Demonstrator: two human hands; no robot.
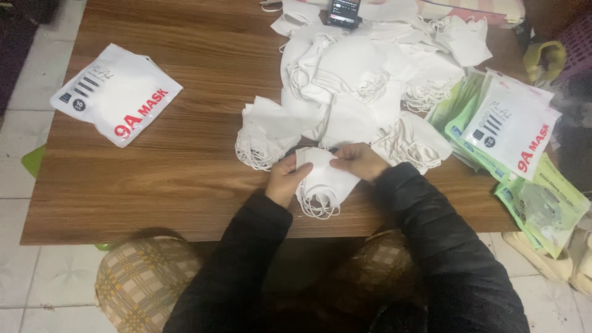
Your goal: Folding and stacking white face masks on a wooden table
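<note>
Here, your left hand (285, 179) and right hand (357, 160) pinch a small stack of white face masks (322, 182) at the wooden table's (154, 179) near edge, where loose ear loops (317, 211) overhanging could snag or let a mask slip off.

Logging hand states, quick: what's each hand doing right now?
Left hand: closed on the small stack of white masks.
Right hand: closed on the same stack's top edge.
</note>
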